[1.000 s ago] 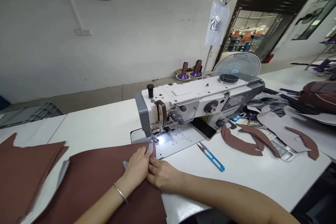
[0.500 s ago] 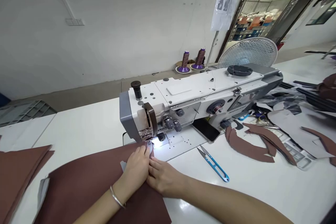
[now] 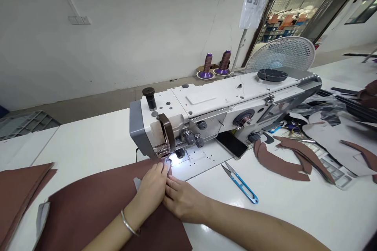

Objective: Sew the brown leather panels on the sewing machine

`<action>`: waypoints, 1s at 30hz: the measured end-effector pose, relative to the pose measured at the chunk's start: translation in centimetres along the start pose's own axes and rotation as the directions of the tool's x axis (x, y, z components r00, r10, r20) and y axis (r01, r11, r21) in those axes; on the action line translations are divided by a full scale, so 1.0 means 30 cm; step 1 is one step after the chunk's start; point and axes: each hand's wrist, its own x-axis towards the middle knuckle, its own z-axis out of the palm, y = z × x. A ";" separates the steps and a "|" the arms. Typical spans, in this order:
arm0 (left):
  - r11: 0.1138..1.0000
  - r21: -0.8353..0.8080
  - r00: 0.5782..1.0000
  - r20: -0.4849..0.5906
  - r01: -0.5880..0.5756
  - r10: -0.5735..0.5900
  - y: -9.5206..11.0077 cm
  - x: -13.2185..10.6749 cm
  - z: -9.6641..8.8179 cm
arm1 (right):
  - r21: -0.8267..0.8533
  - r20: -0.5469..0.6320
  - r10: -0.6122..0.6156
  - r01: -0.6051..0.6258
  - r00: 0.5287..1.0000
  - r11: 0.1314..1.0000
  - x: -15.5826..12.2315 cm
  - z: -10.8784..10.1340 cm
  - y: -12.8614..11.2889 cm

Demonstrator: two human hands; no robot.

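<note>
A large brown leather-like sheet lies on the table, its far edge beneath the needle area of a white sewing machine. Just in front of the lit needle, my left hand presses on the sheet with fingers bent and close together. My right hand touches it and grips the sheet's right edge; its fingertips are partly hidden. A small grey scrap of backing shows beside my left hand. Blue thread snips lie to the right of the machine's bed.
Another brown stack lies at the far left. A phone rests under the machine arm. Curved brown pieces and white cut parts crowd the right side. Behind stand two thread cones and a fan.
The view has shifted slightly, so the machine's head sits a little further left. Both hands keep their places on the brown sheet, which shows hardly any movement.
</note>
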 end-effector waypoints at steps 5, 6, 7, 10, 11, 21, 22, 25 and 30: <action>0.999 0.012 0.998 -0.052 0.036 -0.035 0.027 -0.008 -0.019 | -0.055 -0.020 -0.023 0.022 1.000 0.998 -0.002 -0.005 -0.001; 0.999 0.019 0.998 -0.056 0.034 -0.033 0.032 -0.011 -0.015 | -0.062 -0.023 -0.034 0.033 0.999 0.998 -0.004 -0.008 -0.002; 0.999 0.023 0.998 -0.049 0.028 -0.027 0.037 -0.015 -0.011 | -0.064 -0.026 -0.043 0.041 0.999 0.997 -0.006 -0.012 -0.004; 1.000 0.022 1.000 -0.020 0.012 -0.012 0.046 -0.027 -0.004 | -0.060 -0.035 -0.049 0.046 0.998 0.997 -0.010 -0.026 -0.010; 1.000 0.020 1.000 -0.015 0.008 -0.008 0.047 -0.030 -0.002 | -0.059 -0.038 -0.048 0.046 0.998 0.997 -0.011 -0.029 -0.012; 1.000 -0.002 1.000 -0.007 -0.009 0.009 0.027 -0.002 0.003 | -0.066 -0.010 -0.026 0.025 1.000 0.998 -0.010 -0.016 0.022; 1.000 -0.004 1.000 -0.001 -0.004 0.004 0.028 -0.002 -0.001 | -0.060 0.000 -0.020 0.020 1.000 0.998 -0.010 -0.013 0.030; 1.000 0.014 1.000 0.003 0.001 -0.001 0.033 -0.004 -0.005 | -0.030 0.021 -0.007 0.008 1.000 1.000 -0.011 -0.006 0.051; 0.997 0.063 0.996 -0.072 -0.040 0.044 0.029 -0.004 0.032 | -0.001 0.053 -0.024 0.024 0.998 1.000 -0.017 -0.001 0.071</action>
